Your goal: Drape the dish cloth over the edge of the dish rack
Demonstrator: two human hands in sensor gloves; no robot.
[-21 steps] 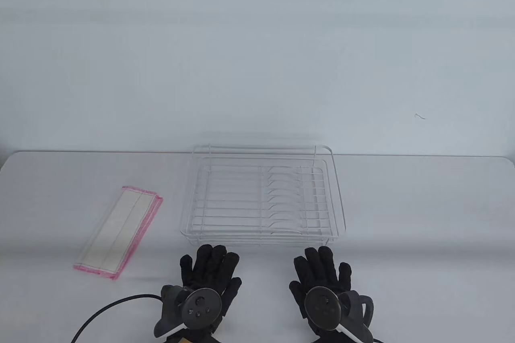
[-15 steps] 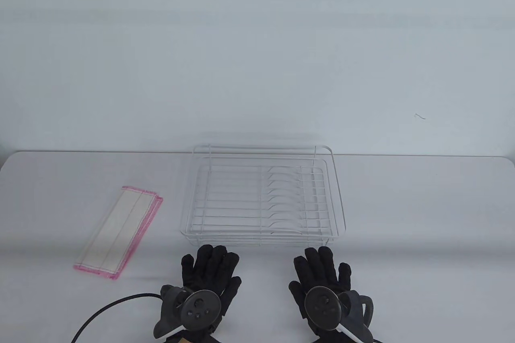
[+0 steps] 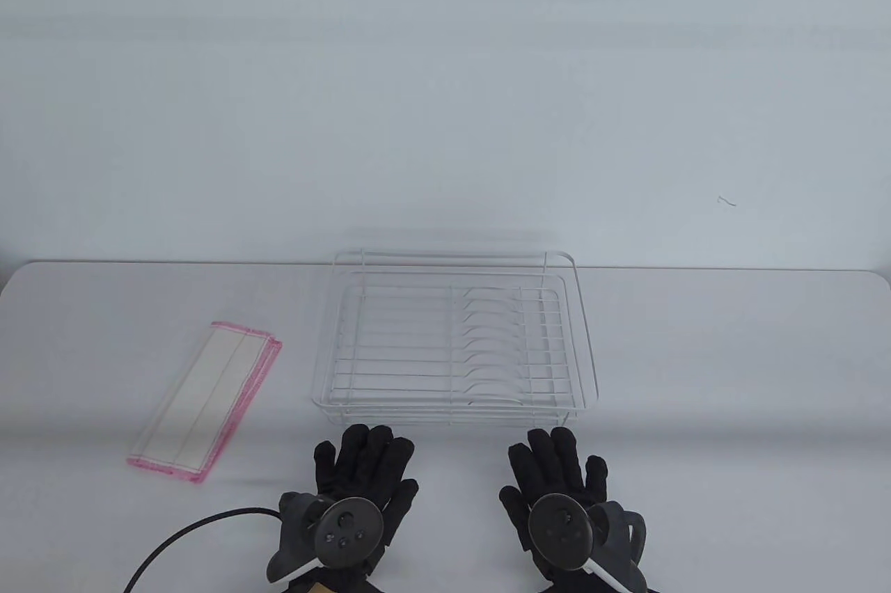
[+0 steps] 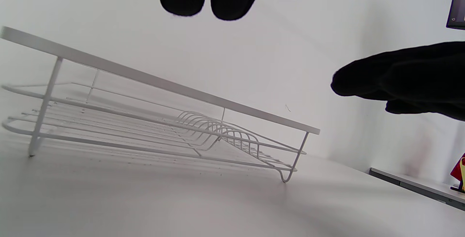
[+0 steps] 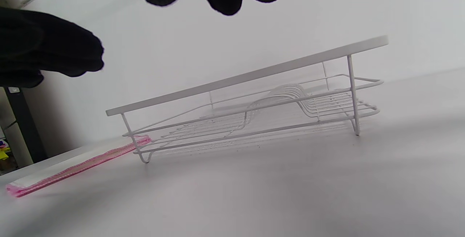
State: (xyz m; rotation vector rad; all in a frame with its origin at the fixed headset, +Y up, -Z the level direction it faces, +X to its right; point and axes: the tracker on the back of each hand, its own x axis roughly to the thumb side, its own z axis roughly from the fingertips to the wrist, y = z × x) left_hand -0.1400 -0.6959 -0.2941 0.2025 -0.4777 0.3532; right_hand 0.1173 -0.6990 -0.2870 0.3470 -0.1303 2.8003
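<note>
Resting flat with fingers spread and holding nothing, the left hand (image 3: 362, 475) and right hand (image 3: 557, 475) lie nearest on the table (image 3: 731, 377); the dish rack (image 3: 456, 342) stands just beyond, the folded dish cloth (image 3: 205, 401) at its nine o'clock, untouched.

Gloved fingertips (image 4: 232, 1) hang above the white dish rack (image 4: 163, 84).

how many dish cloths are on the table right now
1. The dish cloth, white with pink edging, lies folded flat on the table, left of the dish rack and apart from it. Neither hand touches it. The views show no second cloth.
</note>
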